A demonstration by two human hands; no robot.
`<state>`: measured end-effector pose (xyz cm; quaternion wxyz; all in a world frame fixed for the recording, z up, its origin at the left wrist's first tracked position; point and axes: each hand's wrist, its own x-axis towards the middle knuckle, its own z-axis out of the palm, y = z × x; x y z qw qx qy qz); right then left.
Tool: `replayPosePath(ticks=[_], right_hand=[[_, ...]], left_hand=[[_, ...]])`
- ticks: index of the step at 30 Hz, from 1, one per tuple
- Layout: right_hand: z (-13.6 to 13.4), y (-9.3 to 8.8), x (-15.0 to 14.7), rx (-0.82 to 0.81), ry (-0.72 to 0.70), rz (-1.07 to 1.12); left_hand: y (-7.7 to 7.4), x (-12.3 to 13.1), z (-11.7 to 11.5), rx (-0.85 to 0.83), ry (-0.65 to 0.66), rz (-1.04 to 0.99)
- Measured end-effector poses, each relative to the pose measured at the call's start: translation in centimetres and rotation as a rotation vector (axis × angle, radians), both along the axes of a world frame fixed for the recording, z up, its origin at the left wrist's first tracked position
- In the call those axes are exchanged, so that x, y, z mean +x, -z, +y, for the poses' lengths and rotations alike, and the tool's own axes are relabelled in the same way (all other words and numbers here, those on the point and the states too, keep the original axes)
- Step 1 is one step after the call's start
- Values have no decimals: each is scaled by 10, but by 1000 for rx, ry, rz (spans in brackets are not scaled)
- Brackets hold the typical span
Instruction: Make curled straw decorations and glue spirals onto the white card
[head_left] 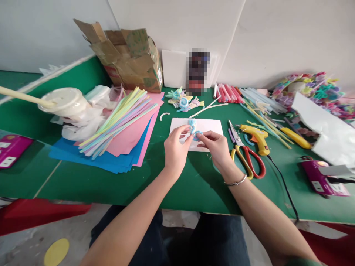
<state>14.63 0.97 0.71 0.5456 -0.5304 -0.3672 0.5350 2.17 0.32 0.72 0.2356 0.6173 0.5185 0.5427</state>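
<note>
- Over the white card [215,125]: blue-and-white chenille piece [192,122], coiled at its top, held above the card's middle. A blue chenille curl [198,132] sits just beside it; whether the two are joined cannot be told.
- Left hand [177,142]: over the card's left part, fingers bent, thumb and fingertips closed on the blue-and-white chenille piece.
- Right hand [217,146]: over the card's right part, thumb and forefinger pinched on the blue chenille curl, remaining fingers folded. Bracelet [235,183] at the wrist.
- Beneath the card: green tabletop [149,188].
- Beyond the card: cluster of pastel chenille shapes [183,103], including a blue spiral; to its right, pale loose stems [208,107], crossed.
- Just beyond the card's left corner: short white curved piece [164,115].
- Left of the card: bundle of pastel chenille stems [119,123] lying across pink sheets [129,138] and blue sheets [94,161]; farther left, a lidded cup [62,96] with a straw.
- Beyond the card to the left: opened cardboard box [135,68], flaps up.
- Right of the card, near: scissors [239,141], one handle yellow, one red, blades pointing away; next to them, a yellow glue gun [256,136] with a black cable [281,184].
- Farther right of the card: yellow-handled tool [296,138], exact type unclear, and a magenta box [318,176].
- Beyond the card to the right: row of pink and red pen-like sticks [227,93]; farther right, a pile of multicoloured chenille pieces [318,90].
</note>
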Motion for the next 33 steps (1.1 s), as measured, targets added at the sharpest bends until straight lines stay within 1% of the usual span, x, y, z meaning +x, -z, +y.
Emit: replayPosePath(ticks=[2,5,7,11,13,19,23,26,30,33], right_hand=[[-1,0,-1,12,5,-8],[-1,0,-2,35,9,-24],[-1,0,-2,41,7,-30],[0,2,-2,33,-3,-19],[0,1,-2,28,-14,-20],[-1,-2,0,-2,-66,-46],[-1,-3,2,-18,-105,-59],[0,-3,4,-4,-71,-54],[1,-1,3,32,-1,-41],[1,-1,1,23,18,-14]], left_hand=[[0,1,1,-118,8,-158],[1,1,5,-260,10,-307],[3,0,7,-303,23,-377],[5,0,9,-324,77,-496],[4,-1,9,-324,97,-492],[0,-7,13,-281,139,-323],[-1,-12,17,-309,181,-303],[-2,-12,17,-332,200,-316],[-1,-9,15,-311,215,-328],[1,-7,14,-305,212,-353]])
